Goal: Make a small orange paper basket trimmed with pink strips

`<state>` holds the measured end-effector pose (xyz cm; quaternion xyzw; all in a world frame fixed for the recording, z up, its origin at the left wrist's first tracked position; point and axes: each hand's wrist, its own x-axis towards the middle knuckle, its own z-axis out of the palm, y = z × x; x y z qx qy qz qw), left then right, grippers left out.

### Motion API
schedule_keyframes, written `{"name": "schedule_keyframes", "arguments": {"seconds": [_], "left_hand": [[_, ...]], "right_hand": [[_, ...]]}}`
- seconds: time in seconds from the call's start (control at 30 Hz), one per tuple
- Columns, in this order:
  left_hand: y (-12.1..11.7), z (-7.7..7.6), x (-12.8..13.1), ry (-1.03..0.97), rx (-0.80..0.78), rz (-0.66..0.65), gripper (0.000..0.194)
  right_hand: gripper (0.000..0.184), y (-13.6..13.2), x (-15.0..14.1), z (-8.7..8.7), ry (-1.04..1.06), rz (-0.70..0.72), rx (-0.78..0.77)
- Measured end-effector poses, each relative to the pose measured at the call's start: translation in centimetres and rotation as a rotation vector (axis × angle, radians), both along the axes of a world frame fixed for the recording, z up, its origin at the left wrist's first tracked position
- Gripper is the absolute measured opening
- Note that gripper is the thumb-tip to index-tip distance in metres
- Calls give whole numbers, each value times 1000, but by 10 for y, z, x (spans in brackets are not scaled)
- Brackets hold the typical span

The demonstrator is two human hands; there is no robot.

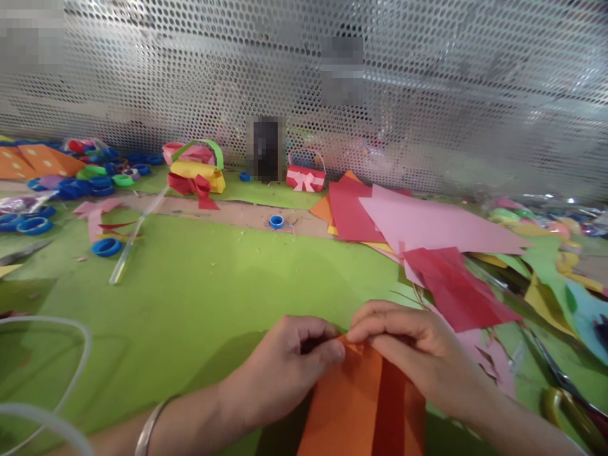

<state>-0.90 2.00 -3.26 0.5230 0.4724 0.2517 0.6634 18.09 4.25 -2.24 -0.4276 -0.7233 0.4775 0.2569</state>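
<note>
Orange paper (344, 405): near side of the bench (228, 285), a bit right of middle, near end cut off by the view. Darker strip runs lengthwise down its right half; fold or shadow, can't really tell.

Left grip: left hand (289, 361) has thumb and bent forefinger pinched in tight on the far left corner of the orange paper. My guess is that stops the corner sliding about.

Right grip: right hand (418, 348) has its fingertips pressed down on the far edge of the same piece, thumb close in on the near side. No real gap in the grip that I can see.

Hands together: fingertips nearly meet at what looks like a little crease. Makes sense to me, since paper is floppy and pinching right at the crease gives better control.

Bracelet: silver bracelet (152, 425), left wrist.

Sheets: pink sheet (441, 221) over a red sheet (349, 212), far right, fanned out loosely, probably so colours are easy to grab. Crumpled red scrap (463, 285) sits nearer.

Scissors: yellow-handled scissors (563, 392) at near right, likely parked there to stay handy.

Bags: yellow bag (197, 174) and red bag (304, 178) stand at the far side by the mesh wall (190, 76), presumably so nothing squashes them.

Left side: clear stick (126, 263) lying beside a blue ring (106, 247), white tube (84, 348) looping in nearer.
</note>
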Motion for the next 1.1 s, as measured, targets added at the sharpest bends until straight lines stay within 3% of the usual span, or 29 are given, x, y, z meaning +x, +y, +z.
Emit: {"name": "schedule_keyframes", "arguments": {"seconds": [0.23, 0.37, 0.43, 0.57, 0.7, 0.83, 0.97, 1.1], "left_hand": [[1, 2, 3, 61, 19, 23, 34], [-1, 1, 4, 153, 94, 64, 32], [-4, 0, 5, 200, 135, 84, 31], [-8, 0, 6, 229, 249, 77, 33], [-7, 1, 9, 148, 213, 43, 23], [-6, 0, 9, 234, 212, 40, 18], [-3, -3, 4, 260, 236, 125, 22], [3, -9, -3, 250, 198, 293, 28]], "right_hand": [[28, 0, 0, 1, -16, 10, -47], [24, -3, -1, 4, -56, -141, -136], [20, -4, -3, 4, -108, -148, -146], [22, -3, -6, 3, -175, -64, -86], [24, -6, -7, 2, -193, -40, -30], [31, -10, -9, 4, -257, -39, 55], [31, 0, -1, 5, -116, -44, -13], [54, 15, 20, 7, 83, -287, -100]]}}
